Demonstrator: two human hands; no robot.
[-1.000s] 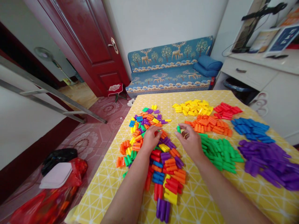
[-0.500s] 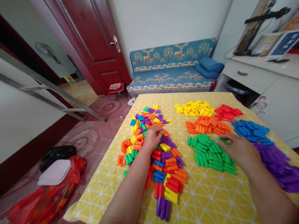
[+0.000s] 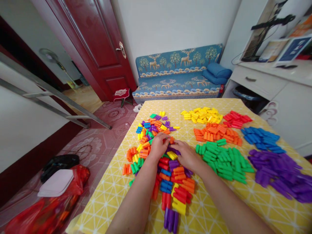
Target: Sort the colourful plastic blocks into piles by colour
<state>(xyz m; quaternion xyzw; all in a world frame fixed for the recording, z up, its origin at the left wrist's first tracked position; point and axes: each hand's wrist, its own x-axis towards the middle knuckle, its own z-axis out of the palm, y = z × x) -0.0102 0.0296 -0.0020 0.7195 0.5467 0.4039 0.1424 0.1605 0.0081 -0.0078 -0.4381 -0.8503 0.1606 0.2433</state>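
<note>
A mixed heap of coloured plastic pieces (image 3: pixel 166 186) covers the left part of the yellow patterned tablecloth (image 3: pixel 109 191). Over the middle of that heap is my left hand (image 3: pixel 159 146), its fingers curled down and their tips hidden. My right hand (image 3: pixel 184 153) reaches in from the right, fingertips close to the left hand's; whether it holds a piece is not visible. Single-colour piles lie to the right: green (image 3: pixel 224 161), orange (image 3: pixel 216 131), yellow (image 3: pixel 203 114), red (image 3: pixel 236 119), blue (image 3: pixel 262 138) and purple (image 3: pixel 280 172).
Beyond the table stands a blue sofa (image 3: pixel 170 86) with deer patterns. A white cabinet (image 3: pixel 263 81) is at the right. On the floor at the left lie red plastic bags (image 3: pixel 44 211) and a white lid-like item (image 3: pixel 56 182). A metal ladder (image 3: pixel 48 94) leans nearby.
My right hand has moved left from the green pile to the mixed heap, beside my left hand. More green pieces now show where it was. My left hand has stayed nearly in place.
</note>
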